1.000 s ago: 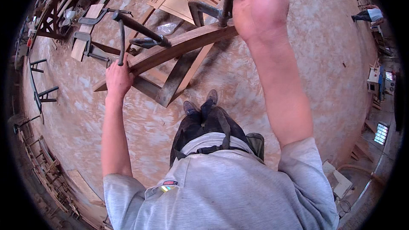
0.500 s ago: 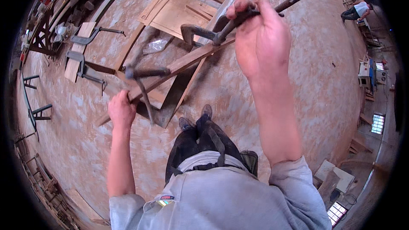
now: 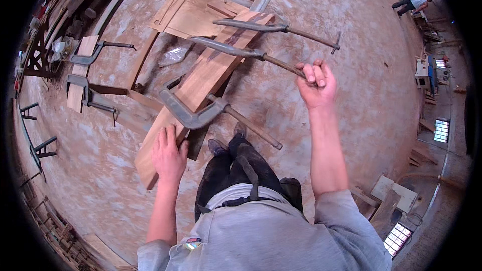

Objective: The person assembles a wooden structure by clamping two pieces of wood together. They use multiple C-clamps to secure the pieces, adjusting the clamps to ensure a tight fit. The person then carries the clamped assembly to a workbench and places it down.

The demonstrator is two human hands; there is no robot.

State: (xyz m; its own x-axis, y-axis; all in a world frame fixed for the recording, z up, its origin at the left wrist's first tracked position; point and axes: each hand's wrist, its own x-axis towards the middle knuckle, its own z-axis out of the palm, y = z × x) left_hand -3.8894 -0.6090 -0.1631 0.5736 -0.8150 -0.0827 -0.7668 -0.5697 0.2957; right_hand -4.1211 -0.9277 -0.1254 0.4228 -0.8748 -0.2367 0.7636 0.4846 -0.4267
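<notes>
A long wooden board [image 3: 198,86] with dark streaks lies slanting in front of me, broad face up. My left hand [image 3: 168,156] rests on its near end, fingers stretched over the face and thumb by the edge. Three metal C-clamps sit across the board, their screws pointing right: a near clamp [image 3: 176,108], a middle clamp [image 3: 226,47] and a far clamp [image 3: 251,25]. Curled fingers of my right hand [image 3: 317,86] close on the screw end of the middle clamp. The handle there is mostly hidden by the hand.
Beneath and beyond the board stands a wooden frame [image 3: 145,62] with a panel [image 3: 183,12]. Two more clamps grip a short board [image 3: 75,95] at left. A plastic bag [image 3: 174,56] lies inside the frame. Another person [image 3: 414,2] is at far right.
The board has turned from its narrow edge to broad face up, its clamps swinging over to the right. My left hand now lies flat; my right has moved down to the middle clamp's screw end.
</notes>
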